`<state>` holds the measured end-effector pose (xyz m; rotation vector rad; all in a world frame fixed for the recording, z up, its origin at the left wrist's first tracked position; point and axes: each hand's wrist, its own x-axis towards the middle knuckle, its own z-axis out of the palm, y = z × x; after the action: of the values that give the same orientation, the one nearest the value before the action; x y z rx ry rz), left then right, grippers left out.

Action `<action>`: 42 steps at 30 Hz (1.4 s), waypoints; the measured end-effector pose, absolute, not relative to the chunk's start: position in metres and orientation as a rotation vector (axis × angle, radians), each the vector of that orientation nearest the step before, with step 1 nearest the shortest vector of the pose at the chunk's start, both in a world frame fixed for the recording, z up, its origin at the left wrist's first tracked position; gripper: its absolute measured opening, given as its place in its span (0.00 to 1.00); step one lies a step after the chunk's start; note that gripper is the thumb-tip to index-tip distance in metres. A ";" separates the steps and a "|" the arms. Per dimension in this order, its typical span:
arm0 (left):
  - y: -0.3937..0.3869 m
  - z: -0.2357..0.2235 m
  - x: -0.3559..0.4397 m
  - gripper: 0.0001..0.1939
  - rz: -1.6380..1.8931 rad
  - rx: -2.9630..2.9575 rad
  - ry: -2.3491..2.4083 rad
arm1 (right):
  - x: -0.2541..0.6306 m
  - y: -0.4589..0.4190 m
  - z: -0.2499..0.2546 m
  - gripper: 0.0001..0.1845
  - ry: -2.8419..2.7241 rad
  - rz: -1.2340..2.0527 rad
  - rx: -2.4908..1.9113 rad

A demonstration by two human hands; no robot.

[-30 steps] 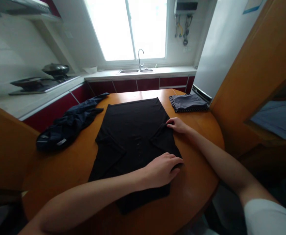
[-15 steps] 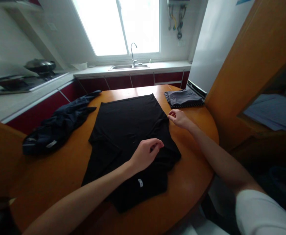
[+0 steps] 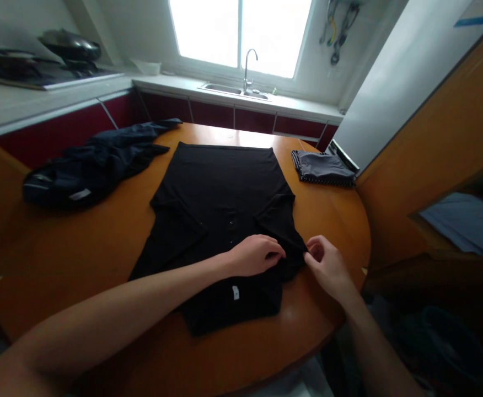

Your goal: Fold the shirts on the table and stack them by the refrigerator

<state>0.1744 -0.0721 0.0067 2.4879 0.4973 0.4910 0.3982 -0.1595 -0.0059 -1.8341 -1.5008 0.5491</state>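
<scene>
A black shirt [image 3: 225,176] with small buttons and a white neck label lies spread on the wooden table, its collar end toward me. My right hand [image 3: 328,267] pinches the tip of the right-hand sleeve between thumb and fingers at the shirt's side. Over the upper part of that same side, my left hand [image 3: 256,255] is closed, its fingertips curled down onto the cloth near the sleeve. The left forearm crosses above the shirt and hides part of its left sleeve and shoulder area.
The round-edged wooden table [image 3: 80,248] carries a crumpled dark blue garment [image 3: 96,160] at left and a folded grey cloth with a patterned edge [image 3: 324,167] at far right. Beyond stand a counter with a sink [image 3: 225,88] and a stove with pans [image 3: 70,47].
My right hand has moved toward me along the shirt's side to the sleeve tip. My left hand has shifted slightly right. The shirt's right side lies straighter, and the head view has turned.
</scene>
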 end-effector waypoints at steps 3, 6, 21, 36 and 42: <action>-0.073 0.007 0.172 0.11 0.471 2.555 0.499 | 0.402 -0.157 0.004 0.06 -1.446 0.441 -1.808; -0.076 0.010 0.171 0.14 0.509 2.638 0.465 | 0.408 -0.159 0.013 0.04 -1.563 0.316 -1.904; -0.086 0.018 0.166 0.26 0.230 2.445 -0.070 | 0.423 -0.176 0.014 0.07 -2.025 0.309 -1.933; -0.080 0.043 0.163 0.19 0.135 1.971 -0.070 | 0.403 0.040 0.029 0.15 -2.165 0.028 -1.869; -0.030 0.069 0.141 0.16 0.280 2.247 0.323 | 0.403 0.054 -0.010 0.19 -2.068 -0.068 -1.897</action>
<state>0.1414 -0.0302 0.0686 2.2466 0.3232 0.2798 0.4033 0.0544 -0.0101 -1.8968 -2.0680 -0.0680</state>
